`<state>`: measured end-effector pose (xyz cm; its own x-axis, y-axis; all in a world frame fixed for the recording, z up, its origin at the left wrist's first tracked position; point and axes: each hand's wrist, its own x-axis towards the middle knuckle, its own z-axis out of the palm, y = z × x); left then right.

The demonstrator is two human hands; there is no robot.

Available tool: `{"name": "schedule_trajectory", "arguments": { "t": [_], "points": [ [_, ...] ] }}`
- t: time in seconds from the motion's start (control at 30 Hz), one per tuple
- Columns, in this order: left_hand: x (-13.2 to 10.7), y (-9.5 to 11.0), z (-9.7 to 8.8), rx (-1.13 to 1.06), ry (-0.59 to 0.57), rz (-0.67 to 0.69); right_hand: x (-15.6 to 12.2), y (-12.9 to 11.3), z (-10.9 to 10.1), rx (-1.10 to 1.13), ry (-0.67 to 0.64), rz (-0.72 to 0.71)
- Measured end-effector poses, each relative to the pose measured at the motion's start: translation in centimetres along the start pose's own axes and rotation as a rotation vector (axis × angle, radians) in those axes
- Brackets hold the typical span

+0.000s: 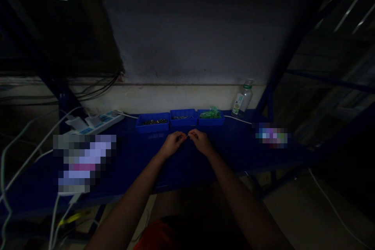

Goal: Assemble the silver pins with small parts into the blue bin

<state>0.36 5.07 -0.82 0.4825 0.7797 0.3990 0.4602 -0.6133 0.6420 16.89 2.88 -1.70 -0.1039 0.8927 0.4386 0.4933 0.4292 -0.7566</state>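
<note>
My left hand (173, 142) and my right hand (200, 140) meet over the blue table (140, 164), fingertips pinched together on a tiny part between them that is too small to make out. Just beyond my hands stand three blue bins in a row: the left bin (152, 122) and the middle bin (183, 117) hold small dark metal parts, and the right bin (211, 118) holds green pieces.
A plastic bottle (242, 102) stands at the back right by a blue rack post. A white power strip (96, 122) with cables lies at the back left. White cables hang off the table's left side. The scene is dim.
</note>
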Motion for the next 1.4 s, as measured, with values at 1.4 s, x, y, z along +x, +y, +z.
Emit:
{"name": "schedule_trajectory", "arguments": {
  "t": [1.4],
  "points": [
    [-0.3,0.6,-0.2,0.037,-0.048,-0.049,-0.1,0.2,0.2,-0.018,0.011,-0.017]
  ]
}}
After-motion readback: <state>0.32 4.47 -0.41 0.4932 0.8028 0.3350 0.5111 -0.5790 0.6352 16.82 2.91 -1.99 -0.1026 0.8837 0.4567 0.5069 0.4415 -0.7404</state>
